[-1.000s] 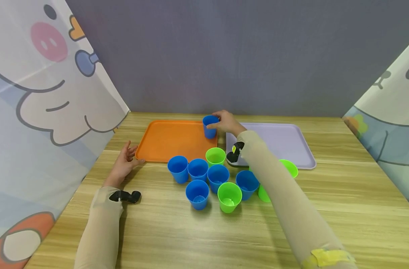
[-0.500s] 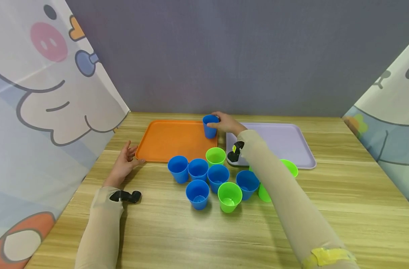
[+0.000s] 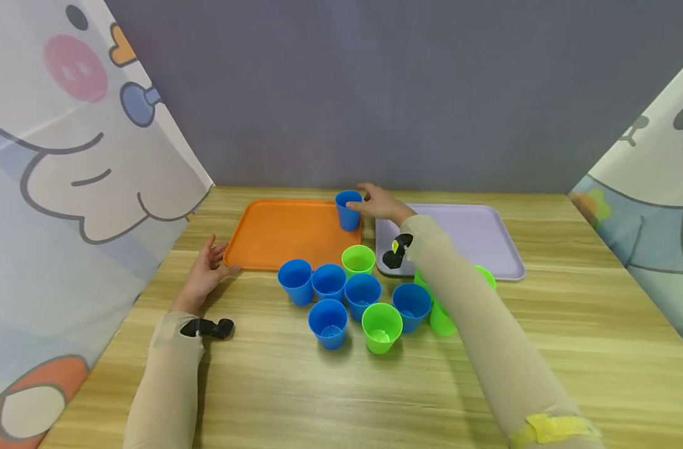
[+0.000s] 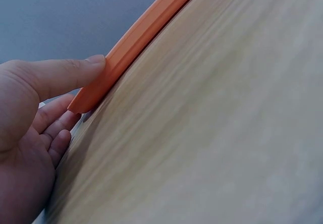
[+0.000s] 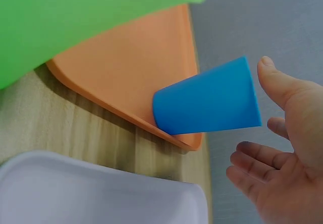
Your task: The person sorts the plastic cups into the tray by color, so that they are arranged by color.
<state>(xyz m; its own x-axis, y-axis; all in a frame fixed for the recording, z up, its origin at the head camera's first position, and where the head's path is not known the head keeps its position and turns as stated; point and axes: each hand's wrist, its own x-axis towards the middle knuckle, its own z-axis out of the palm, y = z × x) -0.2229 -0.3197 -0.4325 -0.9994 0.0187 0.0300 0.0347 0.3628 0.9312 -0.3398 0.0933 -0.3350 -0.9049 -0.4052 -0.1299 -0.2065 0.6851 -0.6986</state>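
Where the orange tray (image 3: 287, 232) meets the lilac tray (image 3: 476, 237) on the counter (image 3: 319, 386): one blue cup (image 3: 348, 209) upright in the orange tray's far right corner. Loose cups: five blue, four green. Right hand (image 3: 382, 202) open, fingers spread just beside that cup. Left hand (image 3: 205, 274) relaxed, thumb against the orange tray's near corner.

L hand (image 4: 28, 118) at left of frame, thumb (image 4: 68, 72) straight, tip pressed vs outer rim of orange tray (image 4: 136, 35) near its corner. Other fingers (image 4: 50, 128) relaxed below thumb, under the corner, holding nothing. Tray edge runs up-right away from thumb. Wood table (image 4: 212, 133) to the right of hand.
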